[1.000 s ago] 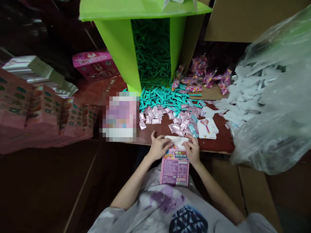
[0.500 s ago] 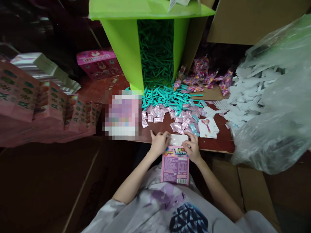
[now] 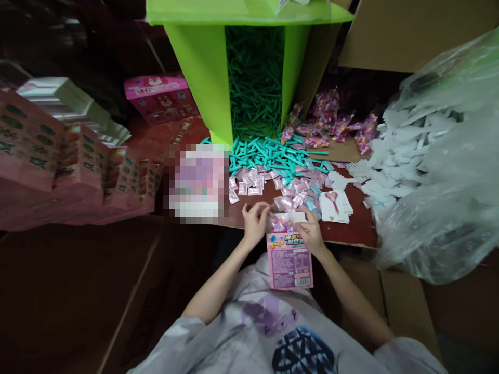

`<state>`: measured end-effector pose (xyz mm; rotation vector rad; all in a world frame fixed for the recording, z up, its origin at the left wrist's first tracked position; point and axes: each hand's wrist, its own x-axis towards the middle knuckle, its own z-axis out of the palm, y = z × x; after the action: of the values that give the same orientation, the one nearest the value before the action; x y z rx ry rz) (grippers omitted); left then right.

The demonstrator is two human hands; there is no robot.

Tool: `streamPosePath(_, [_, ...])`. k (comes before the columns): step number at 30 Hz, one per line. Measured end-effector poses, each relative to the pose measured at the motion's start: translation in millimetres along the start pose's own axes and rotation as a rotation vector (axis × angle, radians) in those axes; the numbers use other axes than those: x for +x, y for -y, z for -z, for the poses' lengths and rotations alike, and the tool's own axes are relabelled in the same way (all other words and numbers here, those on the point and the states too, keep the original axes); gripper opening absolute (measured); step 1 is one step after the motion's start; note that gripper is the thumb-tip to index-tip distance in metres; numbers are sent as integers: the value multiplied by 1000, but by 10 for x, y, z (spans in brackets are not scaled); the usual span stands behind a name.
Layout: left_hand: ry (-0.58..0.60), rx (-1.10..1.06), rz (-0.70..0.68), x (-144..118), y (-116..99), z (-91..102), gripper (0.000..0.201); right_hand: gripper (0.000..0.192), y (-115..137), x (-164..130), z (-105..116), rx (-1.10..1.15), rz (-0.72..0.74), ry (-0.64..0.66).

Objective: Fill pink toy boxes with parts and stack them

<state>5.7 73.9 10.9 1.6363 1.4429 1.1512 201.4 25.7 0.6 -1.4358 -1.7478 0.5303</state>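
Pink packet: a flat pink printed packet (image 3: 289, 262) is held upright at the near edge of the brown table (image 3: 356, 228), its top opened and small coloured pieces seen at the mouth.
Left hand: the left hand (image 3: 255, 222) is placed at the packet's upper left corner; the fingers are curled loosely, thumb and forefinger pinched near the opening, though what exactly is pinched cannot be told.
Right hand: the right hand (image 3: 311, 234) is closed on the packet's upper right edge, the edge gripped between thumb and fingers.
Sachets: a heap of small pink sachets (image 3: 288, 187) is spread on the table just beyond the hands.
Teal sticks: teal sticks (image 3: 268, 153) are spilled out of a green box (image 3: 202, 78) behind the sachets.
Cards: a small stack of printed cards (image 3: 336, 205) is laid to the right of the hands.
Plastic bag: white pieces are held in a clear plastic bag (image 3: 440, 171) at the far right.
Pink cartons: rows of pink cartons (image 3: 58, 161) are stacked to the left.
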Motion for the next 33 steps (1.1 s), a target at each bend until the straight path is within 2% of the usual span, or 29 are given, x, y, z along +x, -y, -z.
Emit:
streamPosePath(4, [381, 229, -253, -100, -86, 103, 15, 18, 6, -81, -60, -18, -46, -193])
streamPosePath(7, [502, 288, -337, -182, -155, 201, 17, 22, 13, -134, -89, 0, -87, -294])
streamPosePath(11, [507, 345, -394, -260, -248, 232, 19, 23, 8, -209, -124, 152, -240, -370])
streamPosePath(14, [452, 406, -408, -314, -322, 126, 25, 29, 5, -246, -152, 371, -386, -333])
streamPosePath(16, [426, 472, -393, -336, -365, 31, 32, 34, 5, -251, -158, 450, -454, -353])
streamPosePath(19, [469, 600, -417, -324, -403, -67, 40, 31, 0, -235, -149, 492, -520, -347])
streamPosePath(22, [542, 675, -468, -278, -421, -101, 37, 29, -7, -214, -144, 535, -529, -284])
streamPosePath(24, [598, 685, -491, -239, -439, -111, 34, 29, -8, -210, -147, 540, -518, -289])
streamPosePath(28, [676, 594, -517, -123, -477, -94, 22, 24, -14, -233, -146, 531, -509, -315])
streamPosePath(31, [660, 497, -414, -14, -455, -43, 11, 24, -29, -243, -141, 539, -492, -308])
streamPosePath(33, [588, 507, -300, 45, -410, -18, 14, 21, -29, -224, -134, 477, -467, -298])
